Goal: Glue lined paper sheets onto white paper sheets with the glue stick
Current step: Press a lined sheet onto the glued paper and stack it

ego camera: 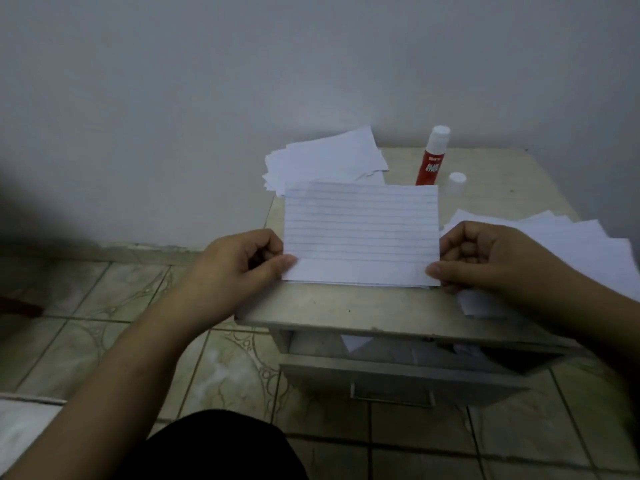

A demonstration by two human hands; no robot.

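Lined sheet (pixel 360 233) held over the middle of the small worktop (pixel 346 306), raised at its far edge, near edge down close to the surface. Left hand (pixel 242 261) pinching the sheet's lower left corner, thumb on top, fingers (pixel 263 244) curled behind the edge. Right hand (pixel 485 258) pinching the lower right corner the same way, thumb lying along the near edge, other fingers folded. Thin white edge showing just under the sheet's near side; whether a separate white sheet, cannot tell.

Glue stick (pixel 433 157) standing upright at the back of the worktop, red body, white top, just behind the sheet's far right corner. Its clear cap (pixel 455 183) standing apart to the right, uncapped. Loose pile of white sheets (pixel 325 159) at the back left, overhanging the worktop's edge, near the wall (pixel 207 81). Second fanned pile of paper (pixel 571 244) on the right side, partly under the right wrist.

Drawer (pixel 398 379) below the worktop pulled partly open, scraps of paper inside. Tiled floor (pixel 104 341) to the left and below.
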